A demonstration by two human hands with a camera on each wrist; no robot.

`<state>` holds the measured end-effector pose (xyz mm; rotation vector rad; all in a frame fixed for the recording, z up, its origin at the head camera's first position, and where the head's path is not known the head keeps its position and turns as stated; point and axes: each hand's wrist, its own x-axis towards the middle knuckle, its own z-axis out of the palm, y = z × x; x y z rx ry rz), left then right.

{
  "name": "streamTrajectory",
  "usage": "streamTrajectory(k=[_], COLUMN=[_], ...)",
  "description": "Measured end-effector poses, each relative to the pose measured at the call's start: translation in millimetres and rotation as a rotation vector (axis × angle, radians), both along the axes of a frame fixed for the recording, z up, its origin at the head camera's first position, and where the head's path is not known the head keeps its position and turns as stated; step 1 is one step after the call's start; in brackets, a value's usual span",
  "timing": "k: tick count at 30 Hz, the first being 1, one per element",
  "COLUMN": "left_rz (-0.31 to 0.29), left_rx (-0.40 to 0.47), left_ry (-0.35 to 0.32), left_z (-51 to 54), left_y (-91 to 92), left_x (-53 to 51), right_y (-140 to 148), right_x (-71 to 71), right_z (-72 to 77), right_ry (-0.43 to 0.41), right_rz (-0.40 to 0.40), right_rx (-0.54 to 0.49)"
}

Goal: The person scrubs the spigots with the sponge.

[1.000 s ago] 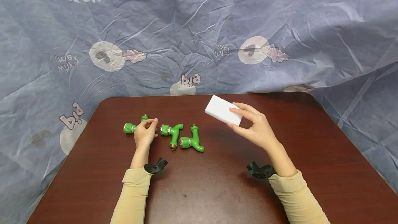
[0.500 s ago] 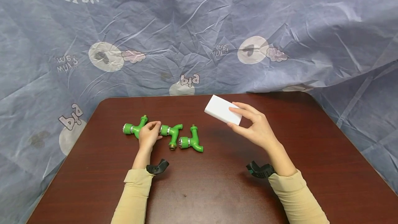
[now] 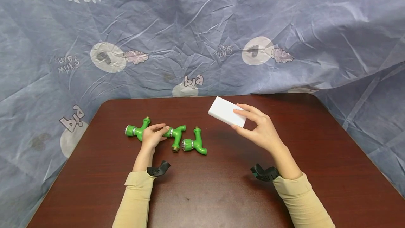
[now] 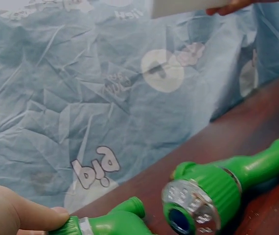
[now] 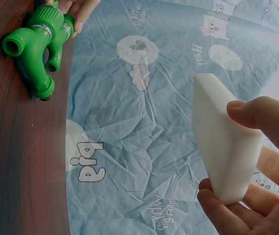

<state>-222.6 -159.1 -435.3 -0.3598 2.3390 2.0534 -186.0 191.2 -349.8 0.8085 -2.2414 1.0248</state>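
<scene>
In the head view my left hand (image 3: 152,137) pinches the ribbed knob of the middle green tap (image 3: 178,138), which lies on the table. The left wrist view shows the thumb (image 4: 39,215) against that knob; the other fingers are mostly hidden. Left of the hand lies a second green tap (image 3: 137,132), partly covered by it. A third green tap (image 3: 198,143) lies to the right, its silvery knob end facing left. Above the table my right hand (image 3: 261,129) holds a smooth white rectangular block (image 3: 224,111), tilted, between thumb and fingers. Its kind cannot be told.
The dark brown table (image 3: 202,192) has rounded far corners. Behind it hangs a wrinkled blue-grey cloth (image 3: 177,38) with printed pictures and letters. A black band (image 3: 159,169) is on the left wrist, another black band (image 3: 265,173) on the right.
My left hand has moved right, from the left tap to the knob of the middle tap, which it now pinches. My right hand and the white block have stayed in place.
</scene>
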Motion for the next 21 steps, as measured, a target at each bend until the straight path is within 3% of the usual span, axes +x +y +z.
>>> streamTrajectory(k=[10, 21], left_rz=[-0.139, -0.242], left_rx=[0.144, 0.105], left_ry=[-0.058, 0.020], left_z=[2.3, 5.7], left_y=[-12.6, -23.8], left_x=[-2.2, 1.0], right_y=[1.1, 0.5], right_x=[-0.3, -0.2], right_z=[-0.9, -0.1], right_ry=[0.004, 0.003], right_rz=[-0.001, 0.005], right_rx=[0.008, 0.008])
